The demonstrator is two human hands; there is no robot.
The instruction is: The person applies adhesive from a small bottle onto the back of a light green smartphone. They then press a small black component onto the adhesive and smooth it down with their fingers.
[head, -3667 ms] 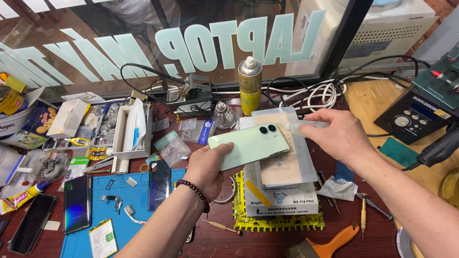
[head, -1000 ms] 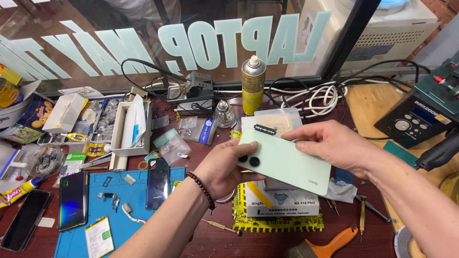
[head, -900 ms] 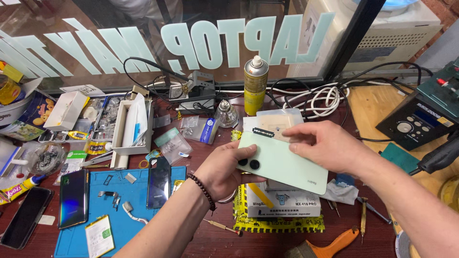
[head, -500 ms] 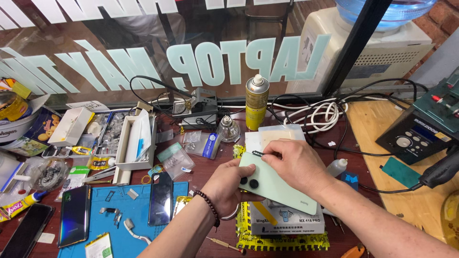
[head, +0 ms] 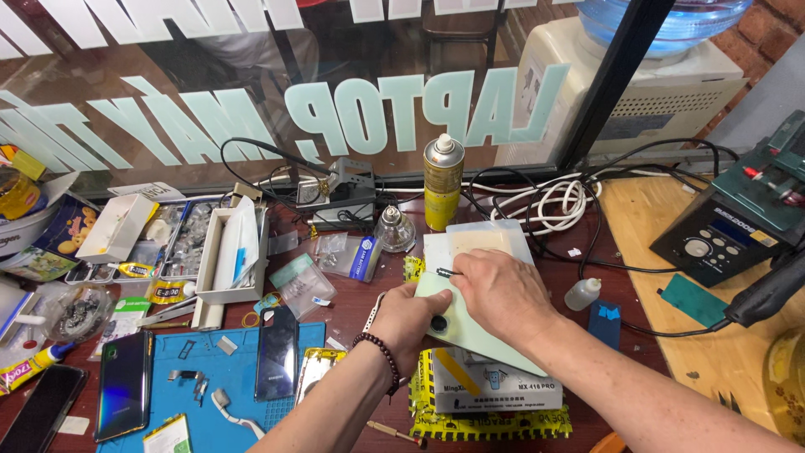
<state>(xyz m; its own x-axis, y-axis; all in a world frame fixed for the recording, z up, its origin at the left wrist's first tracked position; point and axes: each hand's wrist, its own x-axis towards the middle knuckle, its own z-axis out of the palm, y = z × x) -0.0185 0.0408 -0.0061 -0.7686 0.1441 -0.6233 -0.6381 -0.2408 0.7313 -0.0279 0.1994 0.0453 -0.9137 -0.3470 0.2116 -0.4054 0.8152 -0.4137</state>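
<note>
The pale green phone point(head: 470, 331) is lying back-up over a boxed pad point(head: 503, 390) on the worktop point(head: 662, 352), held between both hands. The left hand point(head: 411, 323) is gripping its lower edge beside the camera lenses; the right hand point(head: 495, 294) is pressing on it while pinching a thin dark tool point(head: 444, 272). One yellow spray can point(head: 442, 183) and one glass bottle point(head: 394, 228) are standing behind. Three dark phones point(head: 277, 362) are lying on the left.

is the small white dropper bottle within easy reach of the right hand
Probably yes. The bottle stands on the bench just to the right of the right hand, with nothing between them. But that hand is pressing a thin tool against the green phone.
</note>
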